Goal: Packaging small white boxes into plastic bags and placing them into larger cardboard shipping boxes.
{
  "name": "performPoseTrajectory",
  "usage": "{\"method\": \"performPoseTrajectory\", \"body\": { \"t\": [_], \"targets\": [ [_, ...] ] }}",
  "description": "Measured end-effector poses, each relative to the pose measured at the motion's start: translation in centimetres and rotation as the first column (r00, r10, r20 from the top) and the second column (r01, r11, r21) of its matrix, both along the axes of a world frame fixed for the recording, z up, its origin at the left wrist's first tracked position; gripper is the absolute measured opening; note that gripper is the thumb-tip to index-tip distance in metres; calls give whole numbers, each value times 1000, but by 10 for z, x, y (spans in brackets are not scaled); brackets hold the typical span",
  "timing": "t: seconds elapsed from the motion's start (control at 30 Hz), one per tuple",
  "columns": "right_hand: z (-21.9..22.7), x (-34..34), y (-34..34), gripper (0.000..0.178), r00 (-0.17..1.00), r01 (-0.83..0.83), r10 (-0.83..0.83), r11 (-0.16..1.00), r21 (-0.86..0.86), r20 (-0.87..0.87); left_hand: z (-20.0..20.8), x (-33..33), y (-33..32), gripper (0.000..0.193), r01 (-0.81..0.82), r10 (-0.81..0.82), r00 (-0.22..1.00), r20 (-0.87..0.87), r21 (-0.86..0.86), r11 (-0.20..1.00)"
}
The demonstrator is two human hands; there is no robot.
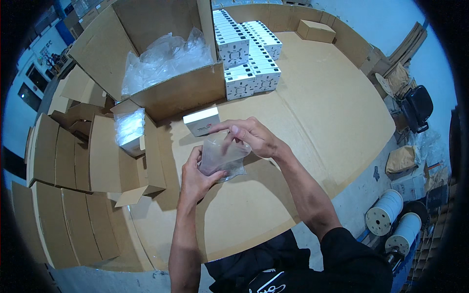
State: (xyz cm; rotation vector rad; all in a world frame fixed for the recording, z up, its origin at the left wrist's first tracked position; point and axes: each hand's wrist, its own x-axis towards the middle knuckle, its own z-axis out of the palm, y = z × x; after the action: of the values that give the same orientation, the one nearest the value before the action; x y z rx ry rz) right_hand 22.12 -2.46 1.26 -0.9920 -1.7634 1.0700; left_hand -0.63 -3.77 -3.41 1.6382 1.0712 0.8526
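My left hand (pixel 197 177) is wrapped around a clear plastic bag (pixel 217 158), thumb along its lower side. At the bag's upper right edge is my right hand (pixel 256 139). Its index finger stretches left toward a small white box (pixel 202 122), while some of its other fingers show dimly through the film. The box stands on the table just beyond the bag; I cannot tell whether the fingertip touches it.
A large open carton (pixel 185 90) full of clear bags (pixel 161 61) stands at the back left. Right of it are stacked printed white boxes (pixel 251 63). An open carton (pixel 151 161) at left holds bagged white boxes (pixel 131 129). Cardboard (pixel 46 210) lines the left; cable spools (pixel 386 212) sit at lower right.
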Motion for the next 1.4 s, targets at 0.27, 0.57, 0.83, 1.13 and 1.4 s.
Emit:
{"method": "performPoseTrajectory", "body": {
  "t": [0.27,0.57,0.83,1.13,1.4],
  "targets": [
    [-6,-5,3,64,940,-21,-108,929,370,323,4,-3,0,68,112,-79,984,157,-210,971],
    [0,1,-3,54,953,180,-143,976,-119,268,0,-3,3,71,95,-65,979,195,-149,984],
    [2,-25,-9,36,986,156,-160,985,75,45,4,-3,1,75,101,-70,986,148,-209,973],
    [1,-31,-2,43,991,105,-112,990,94,76,-5,-4,2,74,85,-81,995,60,-63,994],
    [3,-30,-3,43,936,193,-309,852,486,170,-3,-3,1,68,47,-31,992,119,-139,989]
  ]
}}
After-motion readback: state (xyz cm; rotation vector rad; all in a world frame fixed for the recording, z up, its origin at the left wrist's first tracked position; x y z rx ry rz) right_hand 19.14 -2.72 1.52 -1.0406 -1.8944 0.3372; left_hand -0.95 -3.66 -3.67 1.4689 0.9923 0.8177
